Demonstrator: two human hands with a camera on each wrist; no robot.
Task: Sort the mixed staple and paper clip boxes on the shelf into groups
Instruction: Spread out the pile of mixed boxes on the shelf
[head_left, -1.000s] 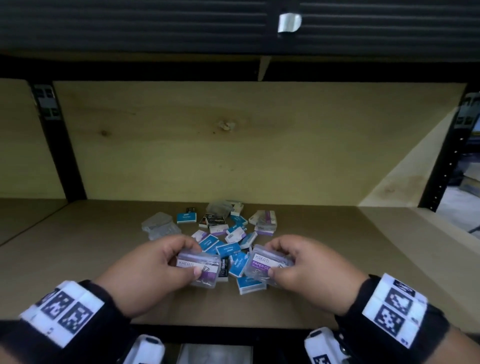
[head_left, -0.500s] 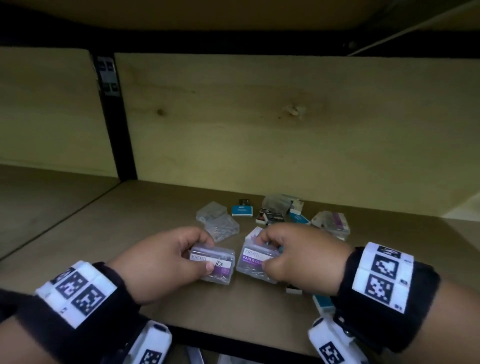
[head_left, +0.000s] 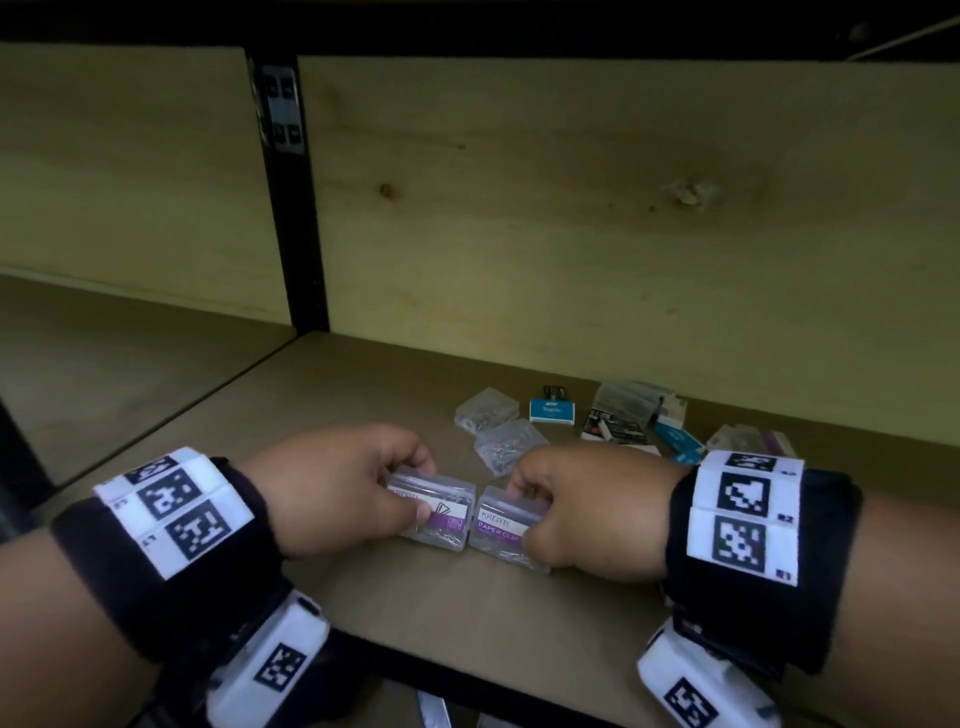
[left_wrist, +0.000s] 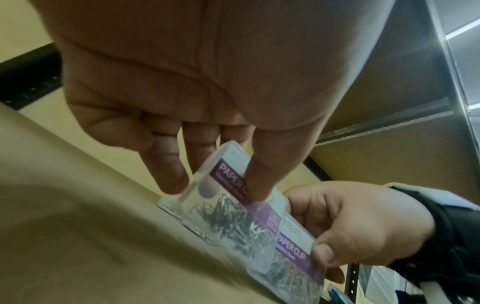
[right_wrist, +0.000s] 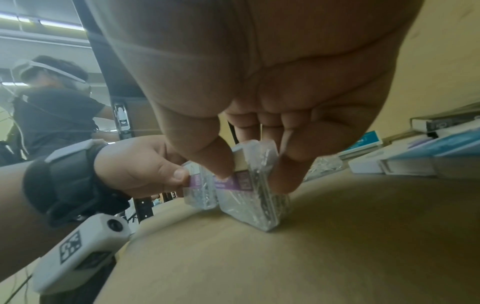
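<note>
Two clear paper clip boxes with purple labels stand side by side on the shelf board (head_left: 363, 395). My left hand (head_left: 343, 493) pinches the left box (head_left: 441, 512) between thumb and fingers; the left wrist view shows that box (left_wrist: 228, 185) in the pinch. My right hand (head_left: 587, 509) pinches the right box (head_left: 498, 530), which touches the board in the right wrist view (right_wrist: 249, 185). Behind them lie two unlabelled clear clip boxes (head_left: 498, 426), a blue staple box (head_left: 552, 410) and a mixed pile (head_left: 649, 421), partly hidden by my right wrist.
A black upright post (head_left: 291, 208) divides the shelf; the wooden back wall (head_left: 571, 234) stands behind the pile. The shelf's front edge (head_left: 467, 670) runs just under my wrists. Another person (right_wrist: 52, 102) stands far off in the right wrist view.
Both hands have carried their paper clip boxes leftward, away from the pile, and brought them down next to each other near the front of the board. The head view has turned left.
</note>
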